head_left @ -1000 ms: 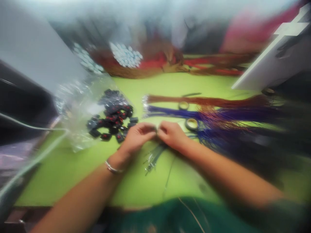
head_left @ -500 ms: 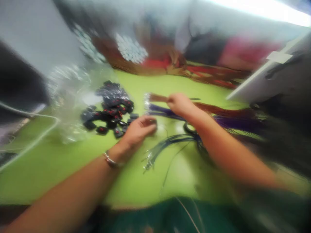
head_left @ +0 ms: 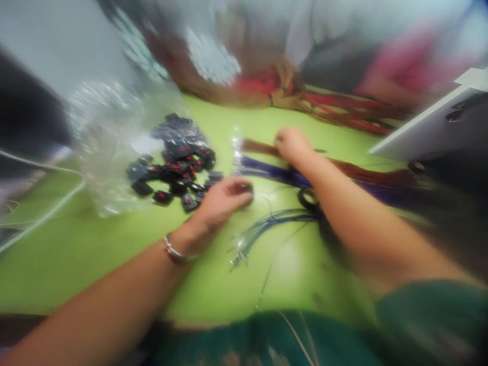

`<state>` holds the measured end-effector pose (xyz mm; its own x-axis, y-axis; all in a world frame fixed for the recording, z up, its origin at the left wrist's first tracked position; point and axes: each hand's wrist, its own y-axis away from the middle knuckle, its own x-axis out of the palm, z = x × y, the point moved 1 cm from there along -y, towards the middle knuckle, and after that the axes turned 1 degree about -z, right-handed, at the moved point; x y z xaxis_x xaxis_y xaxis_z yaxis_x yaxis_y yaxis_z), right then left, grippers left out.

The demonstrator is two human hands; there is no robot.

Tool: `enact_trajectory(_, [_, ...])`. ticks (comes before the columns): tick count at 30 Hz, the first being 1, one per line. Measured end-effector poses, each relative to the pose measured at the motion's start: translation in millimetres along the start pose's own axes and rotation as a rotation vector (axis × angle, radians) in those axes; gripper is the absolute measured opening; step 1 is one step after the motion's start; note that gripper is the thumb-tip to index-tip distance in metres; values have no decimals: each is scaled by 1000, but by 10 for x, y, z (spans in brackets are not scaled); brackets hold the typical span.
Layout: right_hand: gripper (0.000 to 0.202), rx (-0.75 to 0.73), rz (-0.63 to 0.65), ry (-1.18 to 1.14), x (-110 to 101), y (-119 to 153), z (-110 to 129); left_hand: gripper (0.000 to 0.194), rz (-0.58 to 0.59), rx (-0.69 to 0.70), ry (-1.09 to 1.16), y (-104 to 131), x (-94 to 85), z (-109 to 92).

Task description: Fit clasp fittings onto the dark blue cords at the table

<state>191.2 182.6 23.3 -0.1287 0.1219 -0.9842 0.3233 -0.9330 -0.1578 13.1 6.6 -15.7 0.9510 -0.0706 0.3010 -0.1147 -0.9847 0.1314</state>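
My left hand (head_left: 224, 201) is closed around a small dark piece (head_left: 247, 189), just right of a pile of black connectors with red parts (head_left: 179, 170). Over the brown wire bundle (head_left: 261, 147) lies my right hand (head_left: 293, 146), its fingers curled together at the wires; blur hides exactly what they grip. Purple wires (head_left: 263, 168) run beside the brown ones, with pale ends at the left. Nearer to me is a bundle of dark blue wires (head_left: 263, 223) with bare metal ends. A black ring (head_left: 307, 198) sits partly behind my right forearm.
A clear plastic bag (head_left: 110, 152) lies at the left, partly over the connectors. A white cable (head_left: 49, 218) crosses the left edge. More red and brown wires (head_left: 343, 109) lie along the back. A pale panel (head_left: 438, 119) stands at the right, and blurred people are beyond.
The camera view has shifted slightly. My right hand appears a little higher and farther right over the brown wires. My left hand keeps its closed shape around the dark piece.
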Motion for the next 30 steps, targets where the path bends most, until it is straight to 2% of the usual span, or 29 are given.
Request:
enact_trajectory(3, [22, -16, -58, -25, -141, 57, -18, 42, 2, 7, 8, 2, -8, 0])
enact_trajectory(7, [21, -77, -44, -100, -326, 241, 57, 74, 2, 20, 23, 3, -16, 8])
enact_trajectory(10, [20, -157, 29, -145, -428, 413, 233, 87, 3, 40, 14, 9, -10, 7])
enact_trajectory(13, [19, -248, 77, -177, -461, 576, 508, 91, 24, 55, -9, 17, 10, -10])
enact_trajectory(17, [20, -298, 57, -219, -392, 753, 856, 88, 31, 74, -62, 26, 29, -38])
enact_trajectory(20, [20, -276, 5, -303, -304, 853, 974, 83, 58, 104, -102, 26, 31, -36])
enact_trajectory(24, [19, -263, -108, -559, -226, 964, 914, 75, 71, 127, -111, 15, 8, 1])
enact_trajectory(27, [16, -223, -144, -732, -227, 1050, 773, 52, 54, 107, -117, 14, -11, 28])
enact_trajectory(30, [17, -127, -126, -823, -245, 1146, 629, 35, 54, 54, -82, 35, -2, 26])
